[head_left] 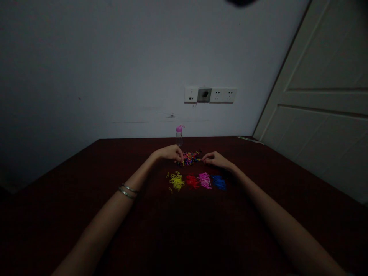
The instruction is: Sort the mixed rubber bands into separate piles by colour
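Two sides of small, multicoloured, thin-looped bands' heap, frame centre: left hand, right hand, both nearly closed, hold unclear.

I see the left hand at the left edge of a mixed-colour pile of small bands, the right hand at its right edge. Nearer me on the dark red table, left to right, lie a yellow heap, red heap, pink heap and blue heap. Far beyond, a pink-capped bottle stands upright.
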A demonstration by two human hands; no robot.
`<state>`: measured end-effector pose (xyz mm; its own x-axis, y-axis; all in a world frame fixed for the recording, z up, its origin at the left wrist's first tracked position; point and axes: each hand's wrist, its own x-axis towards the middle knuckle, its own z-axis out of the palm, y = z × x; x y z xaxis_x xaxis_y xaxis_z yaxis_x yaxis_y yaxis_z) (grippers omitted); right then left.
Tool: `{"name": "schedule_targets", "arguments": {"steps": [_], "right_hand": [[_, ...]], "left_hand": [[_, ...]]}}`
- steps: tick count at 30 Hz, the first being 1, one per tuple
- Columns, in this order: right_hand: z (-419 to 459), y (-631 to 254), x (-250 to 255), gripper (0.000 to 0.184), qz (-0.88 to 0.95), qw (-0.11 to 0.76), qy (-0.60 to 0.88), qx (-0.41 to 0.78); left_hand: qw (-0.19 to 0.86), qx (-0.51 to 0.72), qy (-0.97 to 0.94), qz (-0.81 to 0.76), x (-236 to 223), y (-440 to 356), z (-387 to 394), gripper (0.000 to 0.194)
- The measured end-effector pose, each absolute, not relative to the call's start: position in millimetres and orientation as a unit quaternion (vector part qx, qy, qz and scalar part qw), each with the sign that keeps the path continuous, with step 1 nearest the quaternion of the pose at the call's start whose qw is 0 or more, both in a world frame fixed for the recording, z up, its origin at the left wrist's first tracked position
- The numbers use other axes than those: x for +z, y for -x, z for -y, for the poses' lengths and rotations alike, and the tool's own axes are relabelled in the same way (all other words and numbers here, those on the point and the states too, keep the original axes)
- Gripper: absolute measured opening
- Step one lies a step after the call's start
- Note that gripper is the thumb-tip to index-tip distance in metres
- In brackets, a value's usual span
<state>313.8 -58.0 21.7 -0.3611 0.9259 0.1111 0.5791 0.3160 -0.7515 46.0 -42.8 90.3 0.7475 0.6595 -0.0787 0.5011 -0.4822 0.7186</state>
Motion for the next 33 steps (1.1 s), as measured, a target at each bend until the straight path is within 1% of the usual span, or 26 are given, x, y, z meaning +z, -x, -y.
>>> {"name": "schedule_targets", "arguments": {"steps": [2, 5, 9, 13, 17, 25, 28, 33], "right_hand": [[58.5, -313.4, 22.0, 0.024, 0.763, 0.277, 0.496, 0.308], [59.7, -313.1, 23.1, 0.024, 0.756, 0.277, 0.510, 0.301], [58.5, -313.7, 21.0, 0.021, 0.754, 0.287, 0.532, 0.256], [53.0, -310.9, 11.5, 0.018, 0.779, 0.306, 0.516, 0.183], [47.4, -303.2, 1.0, 0.021, 0.788, 0.326, 0.501, 0.147], [46.0, -293.1, -2.5, 0.023, 0.801, 0.291, 0.514, 0.096], [46.4, -293.2, -2.3, 0.024, 0.800, 0.289, 0.518, 0.090], [45.9, -296.1, -0.6, 0.025, 0.795, 0.309, 0.508, 0.120]], "left_hand": [[0.421, 0.046, -0.841, -0.336, 95.7, -43.3, 48.8, 0.009], [0.469, -0.034, -0.809, -0.352, 91.8, -41.6, 53.6, 0.012], [0.476, -0.109, -0.792, -0.367, 84.0, -40.4, 51.6, 0.014], [0.468, -0.068, -0.795, -0.379, 84.6, -34.6, 44.1, 0.012], [0.475, -0.023, -0.791, -0.384, 85.0, -27.9, 37.3, 0.010], [0.435, -0.019, -0.808, -0.397, 83.7, -24.1, 36.3, 0.013], [0.428, -0.016, -0.811, -0.399, 83.1, -23.7, 36.5, 0.014], [0.429, -0.013, -0.807, -0.407, 81.7, -23.6, 37.0, 0.012]]}}
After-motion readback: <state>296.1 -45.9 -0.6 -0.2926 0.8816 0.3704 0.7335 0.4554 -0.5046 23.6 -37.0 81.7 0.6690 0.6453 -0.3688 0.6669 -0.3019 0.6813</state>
